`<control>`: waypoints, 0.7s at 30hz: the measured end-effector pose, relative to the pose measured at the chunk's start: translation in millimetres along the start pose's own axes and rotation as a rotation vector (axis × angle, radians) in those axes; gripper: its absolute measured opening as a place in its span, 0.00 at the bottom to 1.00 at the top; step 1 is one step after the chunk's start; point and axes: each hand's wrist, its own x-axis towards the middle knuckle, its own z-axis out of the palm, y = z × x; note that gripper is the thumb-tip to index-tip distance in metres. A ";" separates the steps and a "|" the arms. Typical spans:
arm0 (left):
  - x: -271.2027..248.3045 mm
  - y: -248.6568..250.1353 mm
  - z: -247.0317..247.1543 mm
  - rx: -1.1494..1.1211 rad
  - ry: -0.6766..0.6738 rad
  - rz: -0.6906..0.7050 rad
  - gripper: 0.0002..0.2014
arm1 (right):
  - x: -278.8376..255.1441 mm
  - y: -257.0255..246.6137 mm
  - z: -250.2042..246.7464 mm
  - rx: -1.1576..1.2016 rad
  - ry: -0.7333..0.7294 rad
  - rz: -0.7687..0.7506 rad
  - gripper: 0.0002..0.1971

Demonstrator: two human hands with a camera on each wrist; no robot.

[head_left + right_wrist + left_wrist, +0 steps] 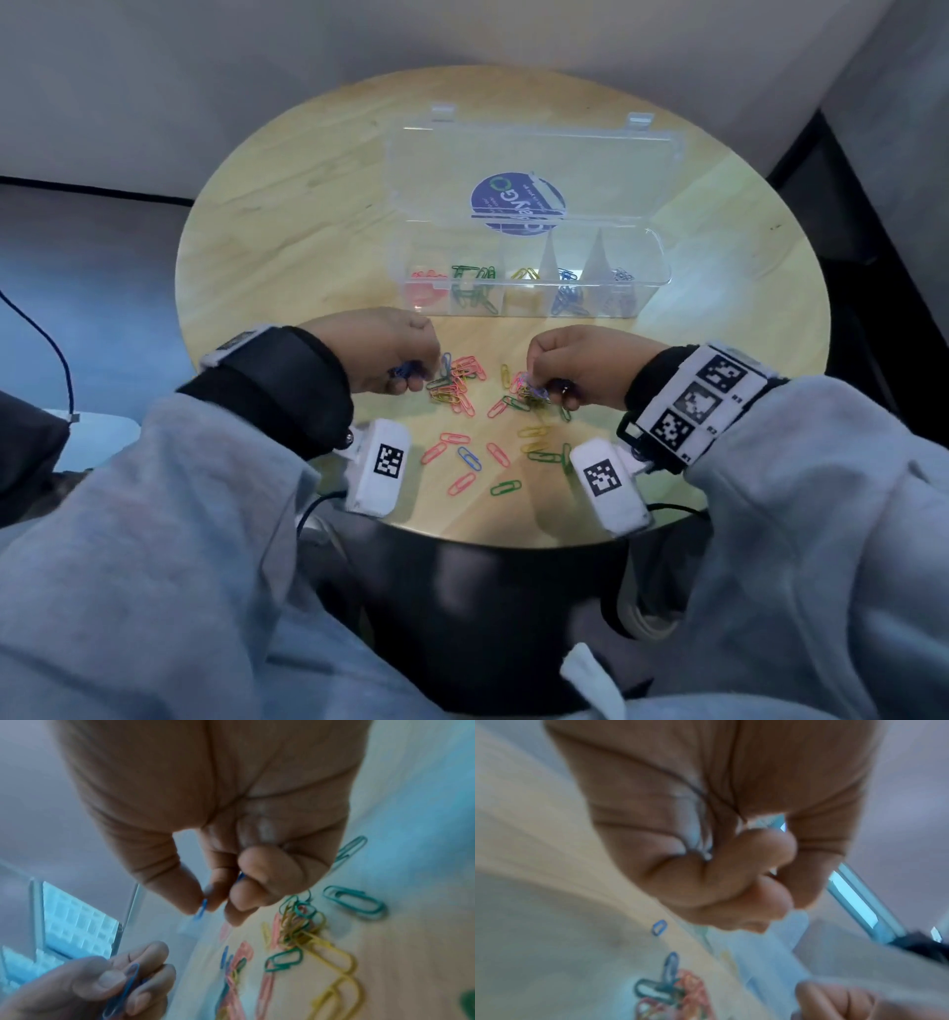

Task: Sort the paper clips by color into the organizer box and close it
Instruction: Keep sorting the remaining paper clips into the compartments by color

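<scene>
A clear organizer box (660,257) stands open at the back of the round table, lid tilted back; its compartments hold red, green, yellow, blue and pale clips. Loose coloured paper clips (464,383) lie scattered between my hands. My left hand (411,377) is curled and pinches blue clips (126,988) between thumb and fingers. My right hand (544,390) hovers over a tangled pile (298,925) and pinches a blue clip (201,909) at its fingertips. The left wrist view is blurred and shows my left hand (777,878) as a closed fist.
The wooden table (287,246) drops off just below the nearest clips. More red, green, blue and yellow clips (470,457) lie near that front edge. A blue cable (46,339) runs at the far left, off the table.
</scene>
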 end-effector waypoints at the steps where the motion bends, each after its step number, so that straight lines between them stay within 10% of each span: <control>1: -1.3 1.3 -2.4 -0.089 0.016 0.010 0.15 | -0.1 -0.4 -1.2 0.088 0.000 0.008 0.15; 5: -7.5 4.5 -11.4 -0.389 0.046 0.028 0.04 | -1.0 -1.3 -4.9 0.326 -0.034 0.034 0.17; 12: -3.3 4.5 -19.2 -0.544 0.097 0.049 0.13 | 0.4 -1.6 -5.0 0.387 -0.014 0.058 0.14; 21: 25.9 9.2 -0.9 0.768 0.316 -0.081 0.16 | -0.9 -12.6 10.2 -0.123 -0.066 0.000 0.11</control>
